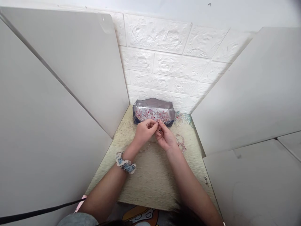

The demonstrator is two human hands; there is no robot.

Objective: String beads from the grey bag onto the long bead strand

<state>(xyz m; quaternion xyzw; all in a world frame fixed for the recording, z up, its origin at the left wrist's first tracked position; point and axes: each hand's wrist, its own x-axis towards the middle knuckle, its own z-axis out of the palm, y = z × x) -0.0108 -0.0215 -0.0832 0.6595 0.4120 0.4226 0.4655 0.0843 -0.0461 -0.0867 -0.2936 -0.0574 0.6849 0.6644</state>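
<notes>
My left hand and my right hand meet at the fingertips over the front edge of an open grey box. Both are closed in a pinch, and whatever sits between the fingers is too small to make out. Many small pink, red and clear beads fill the box. Below the hands, part of a thin beaded strand shows on the table; whether it reaches the fingers is hidden. A looped pink bead string lies just right of my right wrist.
Teal and clear bead strings lie right of the box. Two small shiny metal pieces rest near the table's right edge. White panels close in both sides, with a white brick-pattern wall behind. A blue scrunchie circles my left wrist.
</notes>
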